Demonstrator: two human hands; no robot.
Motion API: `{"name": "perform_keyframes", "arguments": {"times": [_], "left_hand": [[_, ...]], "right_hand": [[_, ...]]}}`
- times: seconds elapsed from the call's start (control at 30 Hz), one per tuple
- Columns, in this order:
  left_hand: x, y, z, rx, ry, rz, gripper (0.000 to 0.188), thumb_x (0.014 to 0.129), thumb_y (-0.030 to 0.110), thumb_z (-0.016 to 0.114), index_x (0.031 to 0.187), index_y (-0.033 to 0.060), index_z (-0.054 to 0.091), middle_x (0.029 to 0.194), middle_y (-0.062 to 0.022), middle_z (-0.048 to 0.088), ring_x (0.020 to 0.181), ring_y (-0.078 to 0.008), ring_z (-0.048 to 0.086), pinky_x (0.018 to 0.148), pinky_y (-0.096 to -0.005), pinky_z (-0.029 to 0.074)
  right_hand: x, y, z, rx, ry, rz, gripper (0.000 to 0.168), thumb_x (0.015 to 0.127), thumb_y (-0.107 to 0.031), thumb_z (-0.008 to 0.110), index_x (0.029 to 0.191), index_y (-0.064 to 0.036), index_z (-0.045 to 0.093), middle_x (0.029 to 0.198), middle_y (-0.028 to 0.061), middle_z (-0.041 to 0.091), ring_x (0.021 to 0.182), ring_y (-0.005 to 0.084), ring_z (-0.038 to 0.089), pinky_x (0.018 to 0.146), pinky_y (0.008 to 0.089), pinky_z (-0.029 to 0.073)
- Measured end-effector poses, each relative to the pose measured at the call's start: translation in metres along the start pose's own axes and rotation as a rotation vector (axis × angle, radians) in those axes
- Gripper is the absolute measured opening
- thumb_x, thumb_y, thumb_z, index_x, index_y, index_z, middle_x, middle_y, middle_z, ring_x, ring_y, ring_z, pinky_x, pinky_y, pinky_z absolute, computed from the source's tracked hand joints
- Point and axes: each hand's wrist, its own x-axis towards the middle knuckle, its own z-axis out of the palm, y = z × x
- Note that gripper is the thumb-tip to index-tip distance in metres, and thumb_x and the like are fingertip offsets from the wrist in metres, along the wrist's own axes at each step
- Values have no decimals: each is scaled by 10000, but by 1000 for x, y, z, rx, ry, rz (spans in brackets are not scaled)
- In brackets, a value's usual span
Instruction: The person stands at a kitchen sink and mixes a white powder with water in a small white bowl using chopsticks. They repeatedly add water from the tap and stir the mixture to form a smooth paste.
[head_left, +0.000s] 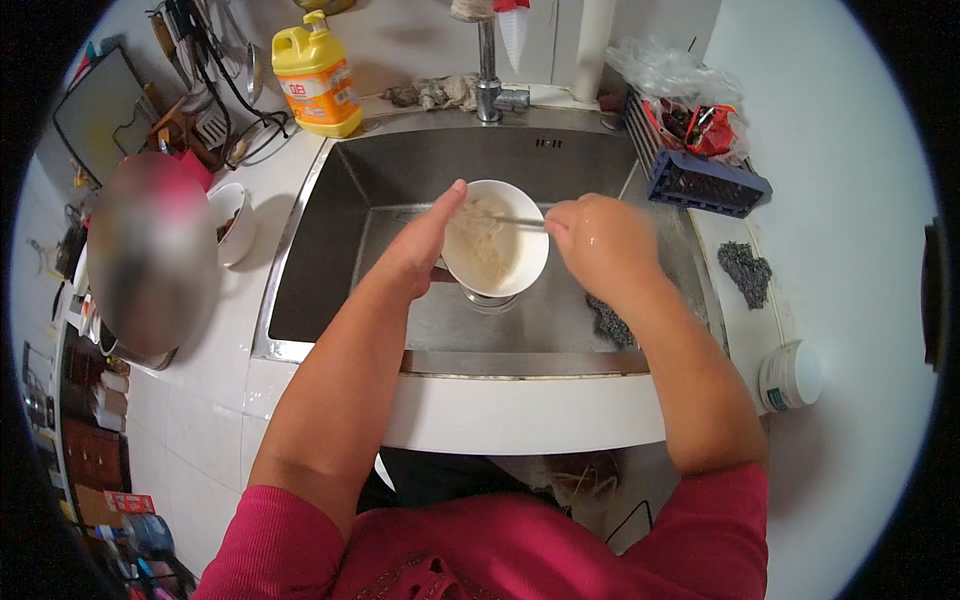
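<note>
Over the stainless steel sink (390, 315), my left hand (431, 240) grips the left side of a white bowl (525, 262), thumb at its rim. Pale, cloudy liquid or batter (487, 247) lies inside the bowl. My right hand (604, 240) is closed on the handle of a thin metal utensil (521, 222), whose other end reaches into the bowl's contents; whether it is a spoon or chopsticks cannot be told. Below the bowl part of the drain (489, 302) shows. A dark scouring pad (611, 321) lies in the sink, partly behind my right forearm.
A faucet (488, 90) stands behind the sink. At the left are a yellow detergent jug (319, 82) and a white bowl with dark food (238, 232). At the right are a blue plastic basket (705, 184), a steel-wool pad (745, 274) and a white tub (787, 375).
</note>
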Motion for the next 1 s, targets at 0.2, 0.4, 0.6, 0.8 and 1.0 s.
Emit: {"name": "perform_keyframes", "arguments": {"times": [0.2, 0.4, 0.6, 0.8, 1.0], "left_hand": [[-1, -2, -1, -19, 59, 39, 856, 880, 776, 514, 1434, 125, 537, 1405, -119, 587, 1212, -276, 608, 968, -465, 501], [5, -4, -3, -28, 20, 19, 843, 884, 775, 508, 1430, 134, 541, 1367, -124, 614, 1204, -287, 622, 946, -474, 534], [6, -4, -5, -52, 29, 20, 839, 881, 775, 513, 1422, 133, 549, 1351, -126, 623, 1180, -281, 637, 938, -469, 537], [5, -3, -2, -13, 51, 41, 818, 888, 772, 505, 1414, 147, 559, 1348, -112, 626, 1159, -271, 652, 925, -464, 546], [10, -5, -8, -120, 7, 53, 773, 914, 748, 491, 1391, 145, 572, 1326, -109, 639, 1129, -260, 672, 911, -460, 566]], "right_hand": [[-10, -14, -9, -212, -186, 3, 132, 830, -166, 654, 814, -99, 766, 803, 137, 716, 760, 338, 714, 669, 461, 546], [-8, -29, -15, -45, -120, -78, 122, 809, -116, 637, 814, -102, 758, 796, 142, 714, 768, 338, 716, 670, 458, 548], [-4, -9, -10, -75, -61, 22, 136, 812, -90, 620, 848, -107, 751, 795, 144, 707, 773, 344, 711, 671, 464, 547], [-11, -25, -10, -48, -64, -131, 122, 796, -91, 649, 866, -104, 748, 803, 130, 691, 750, 335, 700, 662, 464, 547], [-9, -21, -15, -147, 36, -94, 66, 781, -92, 683, 831, -89, 726, 820, 118, 663, 760, 312, 695, 650, 438, 545]]}}
